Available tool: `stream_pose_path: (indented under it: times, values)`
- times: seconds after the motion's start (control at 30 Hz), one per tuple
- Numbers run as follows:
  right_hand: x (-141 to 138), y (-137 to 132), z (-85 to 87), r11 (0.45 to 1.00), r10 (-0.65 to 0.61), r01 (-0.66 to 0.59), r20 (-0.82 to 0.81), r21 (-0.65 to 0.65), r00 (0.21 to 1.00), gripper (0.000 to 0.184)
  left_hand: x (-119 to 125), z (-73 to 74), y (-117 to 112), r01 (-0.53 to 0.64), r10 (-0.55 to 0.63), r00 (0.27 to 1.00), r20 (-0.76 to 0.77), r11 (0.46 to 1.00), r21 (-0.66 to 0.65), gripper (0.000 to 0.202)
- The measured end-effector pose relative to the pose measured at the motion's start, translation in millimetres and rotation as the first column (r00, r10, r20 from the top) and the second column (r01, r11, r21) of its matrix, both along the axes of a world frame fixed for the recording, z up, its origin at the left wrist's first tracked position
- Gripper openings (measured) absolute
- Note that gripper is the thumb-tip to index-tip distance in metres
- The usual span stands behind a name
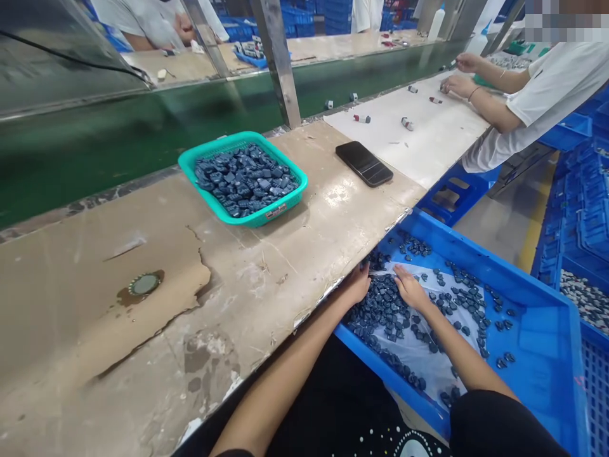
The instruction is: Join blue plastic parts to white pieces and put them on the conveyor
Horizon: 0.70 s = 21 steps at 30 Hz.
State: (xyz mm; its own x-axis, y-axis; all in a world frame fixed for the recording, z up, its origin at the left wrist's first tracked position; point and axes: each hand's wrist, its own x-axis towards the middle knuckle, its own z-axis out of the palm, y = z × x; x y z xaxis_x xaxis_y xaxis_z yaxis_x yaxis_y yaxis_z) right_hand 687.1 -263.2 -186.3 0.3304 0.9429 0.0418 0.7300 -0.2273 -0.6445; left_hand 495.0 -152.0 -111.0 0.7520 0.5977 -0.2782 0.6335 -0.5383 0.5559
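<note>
Both my hands are down in a blue plastic crate [476, 266], resting palm-down on a heap of small dark blue parts [383, 308]. My left hand [356, 285] lies at the heap's far edge, and my right hand [410, 289] lies beside it on a clear plastic sheet [421, 355]. Neither hand shows a separate part gripped in it. More of the parts are scattered over the sheet and crate floor. A teal basket [209, 152] heaped with similar parts [243, 181] stands on the worn bench [118, 336].
A black phone [364, 164] lies on the bench. Beyond a metal post [278, 60], a co-worker's hands [451, 86] work over a white mat [428, 139] with small capped parts. A green belt [118, 139] runs alongside. Stacked blue crates [571, 216] stand at right.
</note>
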Motion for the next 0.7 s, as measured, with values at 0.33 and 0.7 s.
stream_pose_path:
  times: [0.33,0.7]
  values:
    - [32.1,32.7,-0.3,0.988,-0.134,0.137,-0.045,0.065,0.990,0.049,56.6,-9.8,47.8,-0.034,0.033,0.995,0.092,0.999,0.011,0.040]
    - [-45.2,-7.5,-0.7,0.978,-0.142,0.194,-0.430,0.079,0.891,0.043,26.8,-15.3,28.5,0.065,-0.066,0.998,-0.012,0.997,-0.050,0.023]
